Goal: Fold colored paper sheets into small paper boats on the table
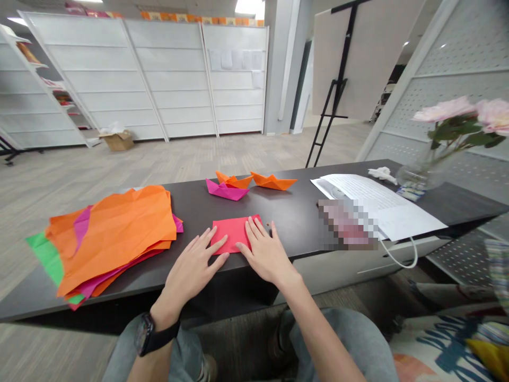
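Observation:
A folded red sheet of paper (231,228) lies flat near the front edge of the dark table. Across its left side rest the spread fingers of my left hand (198,260), which has a black watch (149,334) on the wrist. My right hand (265,249) is laid flat over the paper's right side, fingers stretched out. Just behind the paper sit a magenta paper boat (227,190) and two orange ones, one partly hidden behind the magenta boat and the other, an orange paper boat (273,181), to its right.
A loose stack of coloured paper (119,233), orange on top, covers the table's left part. To the right lie printed white sheets (382,201), a blurred-out object (348,224), a white cable (401,265), a crumpled tissue (382,174) and a glass vase (415,178) with pink flowers.

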